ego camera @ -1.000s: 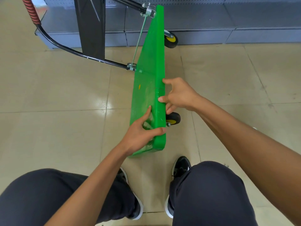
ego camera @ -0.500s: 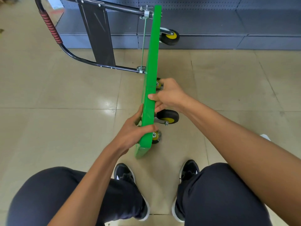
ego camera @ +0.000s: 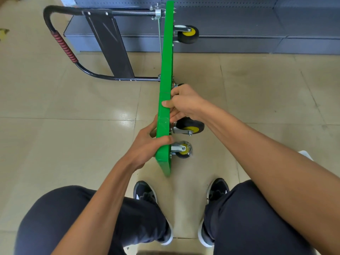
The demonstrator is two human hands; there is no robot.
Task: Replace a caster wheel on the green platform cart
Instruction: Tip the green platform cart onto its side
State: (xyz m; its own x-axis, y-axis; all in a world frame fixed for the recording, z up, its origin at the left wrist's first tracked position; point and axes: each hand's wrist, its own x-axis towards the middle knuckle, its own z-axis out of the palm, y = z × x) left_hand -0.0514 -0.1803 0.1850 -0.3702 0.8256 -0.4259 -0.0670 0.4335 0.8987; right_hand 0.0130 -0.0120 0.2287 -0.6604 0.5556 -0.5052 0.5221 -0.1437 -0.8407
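I have the green platform cart (ego camera: 166,70) tipped up on its edge on the tiled floor (ego camera: 73,107), between my knees — its handle (ego camera: 62,45) off to the left, casters pointing right. My left hand (ego camera: 147,146) grips the near end of the deck. My right hand (ego camera: 184,103) curls over the top edge, just above the black caster wheel (ego camera: 191,126).

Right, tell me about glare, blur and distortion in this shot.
Head view: a bright patch of glare sits on the glossy floor tiles left of the green platform; the wide-angle lens bows the grey shelving base and swells the knees at the bottom edge; the small caster nearest the person looks slightly smeared; both hands, left and right, read sharp.
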